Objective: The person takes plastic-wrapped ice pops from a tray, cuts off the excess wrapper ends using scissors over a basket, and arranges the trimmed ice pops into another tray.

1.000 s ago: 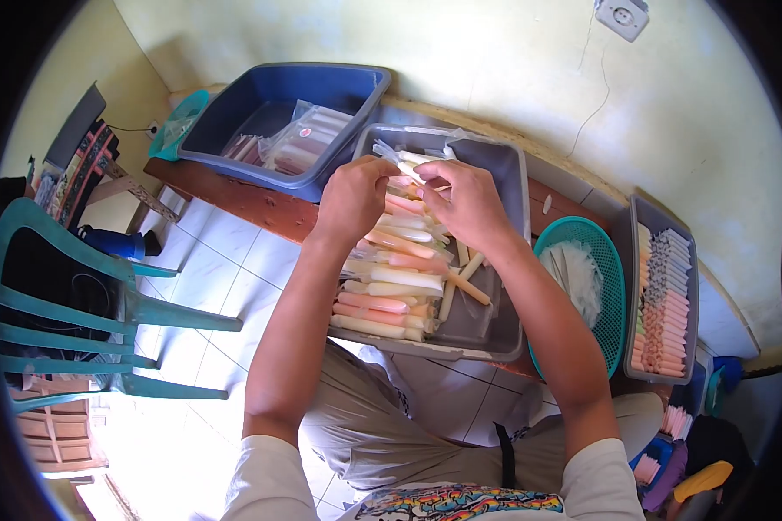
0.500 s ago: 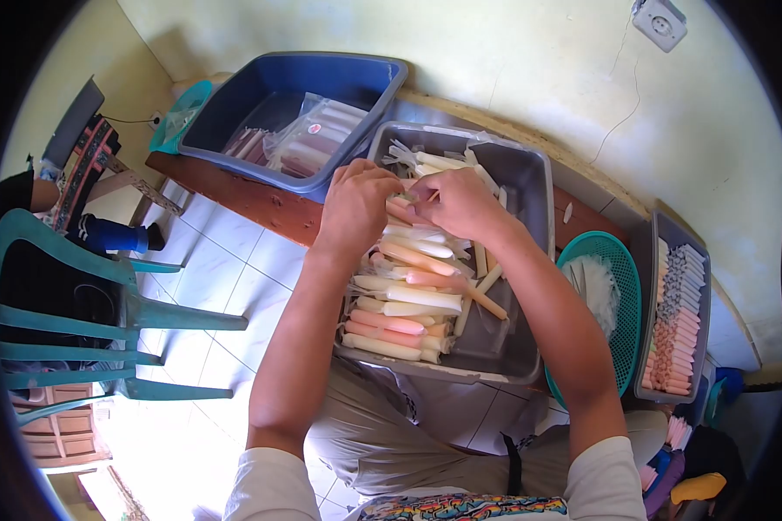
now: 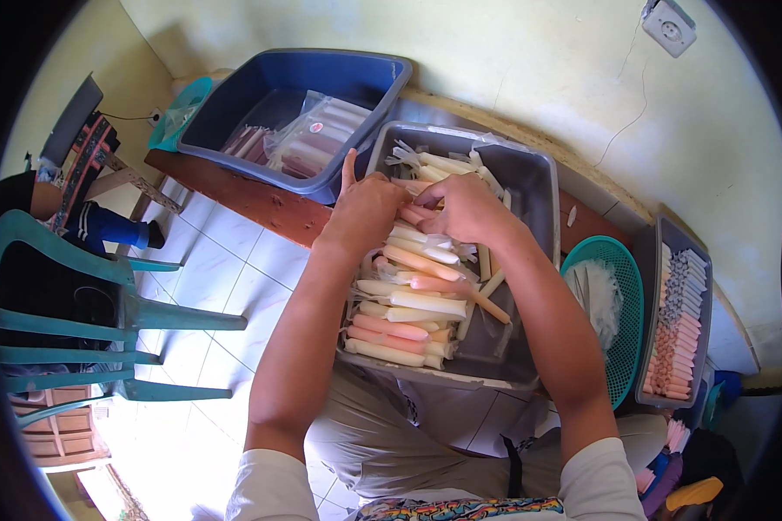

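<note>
See slim, plastic-wrapped tubes [image 3: 427,306] in grey rectangular plastic tub [image 3: 534,187], just beneath curled fingers [image 3: 439,193]. Glossy, cream, pink and orange, stacked mostly crosswise. Reaching over with left hand [image 3: 365,210], one finger raised, and right hand [image 3: 473,208], bent inward close by. Cannot tell whether gripping a tube.

Filled tubes [image 3: 427,306]: thin clear plastic film, glossy, wrinkled at ends. Grey tub [image 3: 543,195] and blue tub [image 3: 252,97]: smooth plastic, low sheen. Green basket [image 3: 626,360]: perforated plastic. Bench [image 3: 256,207]: painted wood, scuffed. Floor tiles [image 3: 226,239]: glossy. Trousers [image 3: 369,438]: matt cloth.
</note>
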Motion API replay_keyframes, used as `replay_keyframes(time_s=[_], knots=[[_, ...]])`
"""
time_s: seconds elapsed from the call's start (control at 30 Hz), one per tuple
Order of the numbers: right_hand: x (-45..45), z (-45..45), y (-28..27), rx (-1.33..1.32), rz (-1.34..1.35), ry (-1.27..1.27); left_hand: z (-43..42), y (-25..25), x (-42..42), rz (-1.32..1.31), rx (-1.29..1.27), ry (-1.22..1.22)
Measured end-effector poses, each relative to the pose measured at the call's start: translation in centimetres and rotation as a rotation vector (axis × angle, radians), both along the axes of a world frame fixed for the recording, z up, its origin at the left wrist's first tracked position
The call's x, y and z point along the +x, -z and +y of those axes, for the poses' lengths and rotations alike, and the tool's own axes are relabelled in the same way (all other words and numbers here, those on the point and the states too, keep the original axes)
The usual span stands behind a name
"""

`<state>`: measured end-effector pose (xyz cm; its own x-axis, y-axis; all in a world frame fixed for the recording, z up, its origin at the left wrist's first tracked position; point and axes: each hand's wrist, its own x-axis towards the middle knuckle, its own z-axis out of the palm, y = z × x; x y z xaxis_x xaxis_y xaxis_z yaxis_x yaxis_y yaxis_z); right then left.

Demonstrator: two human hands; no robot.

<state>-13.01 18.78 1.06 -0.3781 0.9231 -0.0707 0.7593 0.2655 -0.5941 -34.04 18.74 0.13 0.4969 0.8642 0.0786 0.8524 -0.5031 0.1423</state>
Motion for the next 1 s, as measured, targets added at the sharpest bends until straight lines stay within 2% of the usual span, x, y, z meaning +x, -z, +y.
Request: replay_keyframes(time_s=[0.13,0.3,0.43,0.5,0.67,0.77,1.0], knots=[[0.0,-0.3,-0.6,-0.04,0.001,0.019,0.0,0.7,-0.2,-0.115,0.037,0.015],[0.4,-0.2,0.6,0.083,0.068,-0.017,0.3,1.2,-0.5,-0.119,0.045,0.034],[0.4,-0.2,0.6,0.055,0.06,-0.007,0.5,1.4,-0.4,-0.155,0.066,0.021],[0.4,-0.1,1.4,0.026,0.206,0.041,0.3,1.3,-0.2,-0.159,0.059,0.014],[0.0,-0.1,2.1,0.098,0.144,0.084,0.2,0.5,0.1,-0.106,0.016,0.0],[0.0,-0.6,0.6,0.104,0.126,0.063,0.2,0.9,-0.1,-0.194,0.024,-0.007],[0.6,-0.4,1.3,0.166,0.17,0.063,-1.0,1.1,-0.4,-0.202,0.127,-0.001]])
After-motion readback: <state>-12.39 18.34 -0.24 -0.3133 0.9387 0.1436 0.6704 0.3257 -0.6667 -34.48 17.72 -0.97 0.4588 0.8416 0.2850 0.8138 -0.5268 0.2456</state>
